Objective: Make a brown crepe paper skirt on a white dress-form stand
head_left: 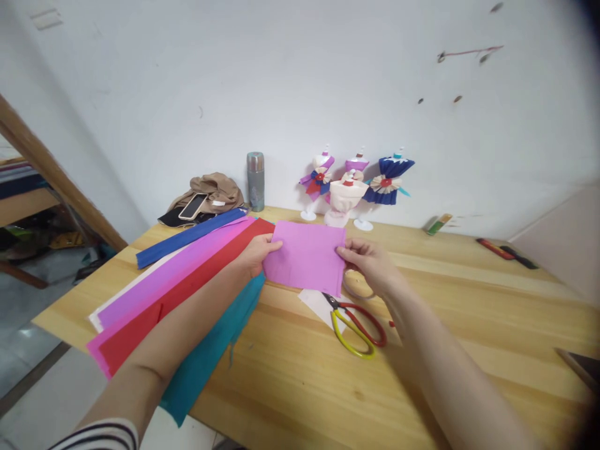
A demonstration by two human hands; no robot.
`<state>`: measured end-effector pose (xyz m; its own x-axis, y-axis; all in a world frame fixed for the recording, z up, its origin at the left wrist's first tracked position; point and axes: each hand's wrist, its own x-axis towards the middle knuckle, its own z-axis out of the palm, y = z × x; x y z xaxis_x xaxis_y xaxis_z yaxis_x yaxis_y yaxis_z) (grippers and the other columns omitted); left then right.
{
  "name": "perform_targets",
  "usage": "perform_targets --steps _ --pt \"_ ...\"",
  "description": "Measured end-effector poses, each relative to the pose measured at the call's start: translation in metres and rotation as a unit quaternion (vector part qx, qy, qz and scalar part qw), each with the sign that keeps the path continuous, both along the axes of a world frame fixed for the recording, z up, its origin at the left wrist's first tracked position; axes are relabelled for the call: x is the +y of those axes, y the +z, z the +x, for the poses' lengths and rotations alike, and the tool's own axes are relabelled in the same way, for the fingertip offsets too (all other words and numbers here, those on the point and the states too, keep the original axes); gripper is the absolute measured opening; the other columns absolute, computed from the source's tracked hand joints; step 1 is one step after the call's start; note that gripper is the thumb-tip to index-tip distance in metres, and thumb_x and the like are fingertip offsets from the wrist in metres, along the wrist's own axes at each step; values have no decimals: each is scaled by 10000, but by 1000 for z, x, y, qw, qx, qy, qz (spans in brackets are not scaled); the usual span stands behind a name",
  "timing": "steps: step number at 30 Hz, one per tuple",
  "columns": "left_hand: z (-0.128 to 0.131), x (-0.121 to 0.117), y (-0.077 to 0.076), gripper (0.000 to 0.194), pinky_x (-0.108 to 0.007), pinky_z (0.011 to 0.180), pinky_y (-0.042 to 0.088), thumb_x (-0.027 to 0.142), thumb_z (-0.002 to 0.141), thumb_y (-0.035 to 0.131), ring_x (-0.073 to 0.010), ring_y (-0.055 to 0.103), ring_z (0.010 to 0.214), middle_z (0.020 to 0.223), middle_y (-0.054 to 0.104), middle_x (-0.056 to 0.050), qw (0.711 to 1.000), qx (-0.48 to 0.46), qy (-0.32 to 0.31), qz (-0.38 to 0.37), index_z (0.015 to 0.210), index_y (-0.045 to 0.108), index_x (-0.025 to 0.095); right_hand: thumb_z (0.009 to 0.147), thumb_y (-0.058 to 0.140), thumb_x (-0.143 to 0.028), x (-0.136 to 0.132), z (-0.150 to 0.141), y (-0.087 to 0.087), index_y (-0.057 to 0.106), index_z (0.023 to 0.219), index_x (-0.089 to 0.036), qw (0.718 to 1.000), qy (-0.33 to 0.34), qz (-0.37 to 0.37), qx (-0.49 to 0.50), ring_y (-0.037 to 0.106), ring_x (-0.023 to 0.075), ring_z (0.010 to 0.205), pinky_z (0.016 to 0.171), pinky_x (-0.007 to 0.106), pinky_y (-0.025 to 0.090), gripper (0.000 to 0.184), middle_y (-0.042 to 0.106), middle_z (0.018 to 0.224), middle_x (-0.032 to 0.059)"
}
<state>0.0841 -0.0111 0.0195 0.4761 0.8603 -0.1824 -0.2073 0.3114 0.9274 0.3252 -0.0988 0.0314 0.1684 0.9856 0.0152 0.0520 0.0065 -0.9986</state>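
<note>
Pink sheet (305,257) spans left hand (255,255) to right hand (370,262), fingers pinching its opposite edges. Scissors (334,304) lie nearer the right hand.

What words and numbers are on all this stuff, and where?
No words or numbers can be read.
Green and orange cylinder: markings too small and blurred to read.
Grey metal flask: faint pattern, no readable letters.
White patch on the brown cloth: too blurred to tell.
Purple square sheet: no writing shows.
</note>
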Motion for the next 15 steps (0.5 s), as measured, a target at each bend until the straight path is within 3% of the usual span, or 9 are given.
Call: perform_targets --steps 5,9,15 --pt "3 -2 -3 107 -257 688 526 176 749 787 -147 675 661 728 746 -58 1000 16 2 6 808 736 103 532 869 -538 0 -8 -2 576 657 -236 999 -41 -7 26 540 115 493 496 261 473 439 595 570 -45" --pt "6 -1 -8 86 -242 697 509 163 771 772 -117 644 647 720 721 -31 999 21 20 17 797 721 100 498 893 -479 0 -7 -7 612 688 -224 998 -62 2 24 520 101 459 438 237 428 424 603 560 -43" --pt "4 5 -12 80 -239 686 463 148 799 751 -106 600 641 661 652 5 998 42 30 42 774 703 90 535 896 -398 1 -4 -9 645 697 -244 993 -114 21 24 566 120 498 451 249 485 336 651 604 -33"
